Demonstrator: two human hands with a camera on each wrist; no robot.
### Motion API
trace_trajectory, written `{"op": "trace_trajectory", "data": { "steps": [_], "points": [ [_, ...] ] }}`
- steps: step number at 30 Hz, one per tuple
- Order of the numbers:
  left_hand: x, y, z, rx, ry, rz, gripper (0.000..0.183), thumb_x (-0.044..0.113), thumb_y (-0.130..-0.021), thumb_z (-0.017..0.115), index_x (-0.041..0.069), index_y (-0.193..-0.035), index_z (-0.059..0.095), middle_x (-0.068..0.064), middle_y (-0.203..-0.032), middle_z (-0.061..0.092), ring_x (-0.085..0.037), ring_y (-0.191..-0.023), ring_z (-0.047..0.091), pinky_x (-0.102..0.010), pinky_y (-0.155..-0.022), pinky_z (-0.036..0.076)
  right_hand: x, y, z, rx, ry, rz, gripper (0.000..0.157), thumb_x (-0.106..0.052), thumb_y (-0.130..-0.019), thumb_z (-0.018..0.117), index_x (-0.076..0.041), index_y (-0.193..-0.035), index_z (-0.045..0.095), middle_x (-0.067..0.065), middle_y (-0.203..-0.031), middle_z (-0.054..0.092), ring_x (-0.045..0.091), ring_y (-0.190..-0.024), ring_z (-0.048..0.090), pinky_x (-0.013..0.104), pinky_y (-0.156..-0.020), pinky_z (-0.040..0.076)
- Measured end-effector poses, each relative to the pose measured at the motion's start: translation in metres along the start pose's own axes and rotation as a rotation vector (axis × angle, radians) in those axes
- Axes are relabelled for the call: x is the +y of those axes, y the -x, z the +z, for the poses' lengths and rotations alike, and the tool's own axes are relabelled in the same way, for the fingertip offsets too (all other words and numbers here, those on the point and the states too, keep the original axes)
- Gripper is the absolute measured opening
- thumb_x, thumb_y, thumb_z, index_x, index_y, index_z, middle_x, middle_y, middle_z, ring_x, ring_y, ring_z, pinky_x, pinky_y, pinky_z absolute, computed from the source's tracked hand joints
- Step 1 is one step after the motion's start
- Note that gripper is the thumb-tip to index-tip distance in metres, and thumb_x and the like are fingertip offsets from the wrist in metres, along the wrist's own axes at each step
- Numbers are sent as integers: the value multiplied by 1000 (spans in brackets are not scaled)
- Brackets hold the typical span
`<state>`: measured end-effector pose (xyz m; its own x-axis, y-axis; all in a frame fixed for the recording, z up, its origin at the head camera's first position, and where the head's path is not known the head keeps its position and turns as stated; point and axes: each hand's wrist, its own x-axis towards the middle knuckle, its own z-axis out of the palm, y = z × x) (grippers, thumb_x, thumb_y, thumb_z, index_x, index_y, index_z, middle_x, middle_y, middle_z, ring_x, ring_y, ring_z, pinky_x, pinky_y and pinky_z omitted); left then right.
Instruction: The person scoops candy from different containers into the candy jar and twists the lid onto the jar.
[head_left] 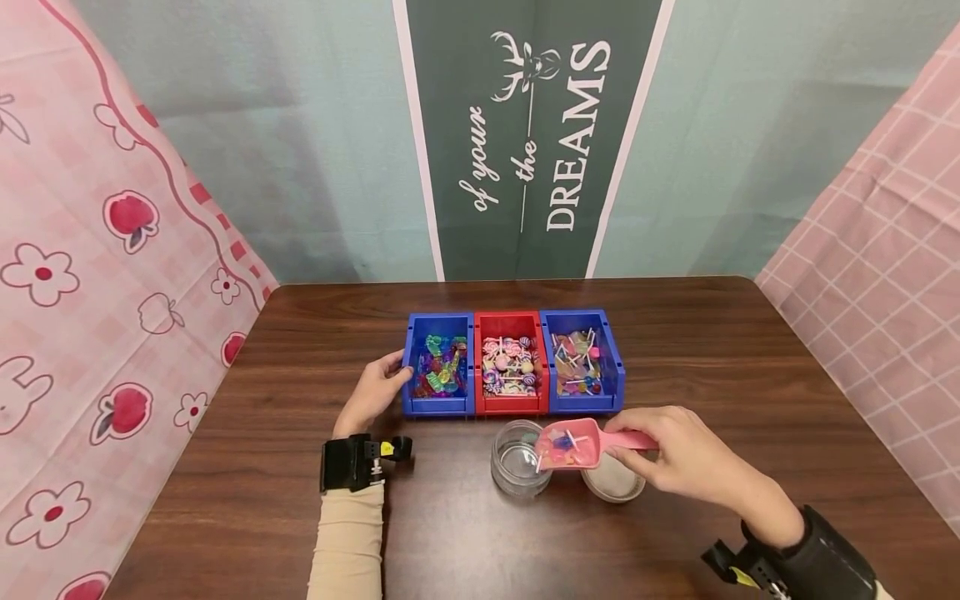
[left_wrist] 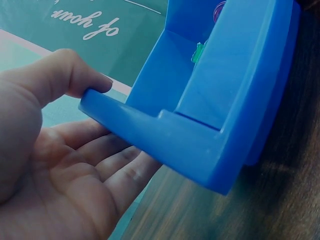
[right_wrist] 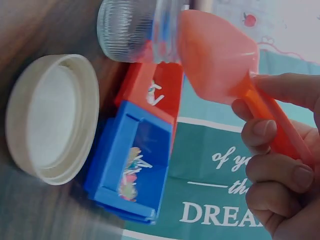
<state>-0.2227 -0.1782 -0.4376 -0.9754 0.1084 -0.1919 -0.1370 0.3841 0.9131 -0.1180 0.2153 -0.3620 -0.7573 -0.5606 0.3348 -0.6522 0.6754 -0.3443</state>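
Had a pink scoop [head_left: 590,435] by the handle in the right hand [head_left: 686,454], with fingers and thumb curled right round it. Saw candy-like bits [head_left: 566,442] in it, and its lip just over the rim of a glass jar [head_left: 508,475]. Couldn't tell about actual contact there, tbh. Spotted a cream lid [head_left: 615,482] beside the jar on the table [head_left: 435,533]. Had the left blue bin [head_left: 439,407] pinched at its side wall in the left hand [head_left: 372,392], a loose-ish hold with thumb on the edge. Saw a red bin [head_left: 512,405] and the other blue bin [head_left: 585,404] lined up alongside.
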Motion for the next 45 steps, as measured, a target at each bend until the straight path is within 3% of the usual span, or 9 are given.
{"op": "trace_trajectory", "data": {
  "steps": [9, 16, 27, 38, 45],
  "points": [
    [0, 0, 0, 1, -11, 3, 49, 15, -101, 45, -3, -146, 36, -25, -143, 50, -35, -127, 54, -49, -110, 42, -4, -6, -4, 7, 12, -21, 20, -14, -70, 83, -22, -83, 70, -20, -67, 56, -12, -58, 34, 4, -50, 28],
    [0, -1, 0, -2, -12, 0, 49, 16, -101, 45, -4, -146, 35, -25, -144, 49, -36, -128, 53, -49, -110, 42, -5, -6, -6, -10, -19, -24, 20, -13, -71, 81, -20, -86, 71, -16, -72, 62, -12, -60, 37, 8, -50, 30],
    [0, -1, 1, 0, -14, 7, 49, 16, -101, 46, -2, -146, 36, -23, -144, 49, -35, -128, 53, -49, -111, 42, -5, -3, -6, -26, -19, 14, 17, -13, -73, 81, -19, -84, 71, -16, -72, 63, -10, -60, 40, 10, -52, 35],
    [-1, -2, 1, 8, -15, 1, 49, 15, -101, 46, -3, -146, 36, -25, -144, 49, -35, -127, 53, -49, -110, 42, -6, -1, -6, -100, -36, 42, 15, -14, -77, 78, -19, -89, 70, -14, -76, 65, -9, -62, 41, 12, -53, 36],
    [-3, -4, 1, 8, 0, 40, 49, 12, -100, 46, -6, -144, 37, -27, -140, 52, -35, -126, 55, -48, -108, 45, -6, -4, -13, -51, -24, 10, 20, -11, -74, 80, -20, -87, 68, -18, -70, 55, -9, -61, 38, 11, -52, 34]
  ]
}}
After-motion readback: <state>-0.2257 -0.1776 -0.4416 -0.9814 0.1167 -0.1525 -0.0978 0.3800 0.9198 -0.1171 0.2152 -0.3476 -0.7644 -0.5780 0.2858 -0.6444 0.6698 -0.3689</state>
